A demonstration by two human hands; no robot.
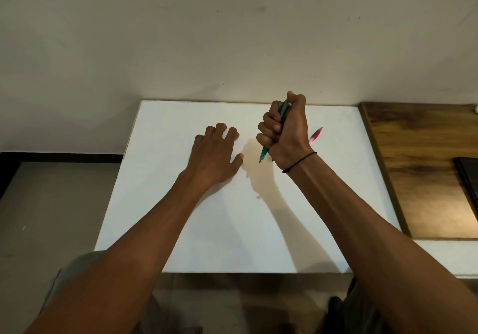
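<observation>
Pen [264, 153] in right hand [285, 132] hangs over table [232, 243], away from edges.

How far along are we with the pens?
Done: the teal pen is picked up. In hand: the right hand grips it. To do, perhaps: the pink pen poking out behind that hand; held or lying, unclear. The left hand rests on the white table, empty.

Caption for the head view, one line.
Right hand grips a teal pen over the white table; left hand rests on it.
</observation>
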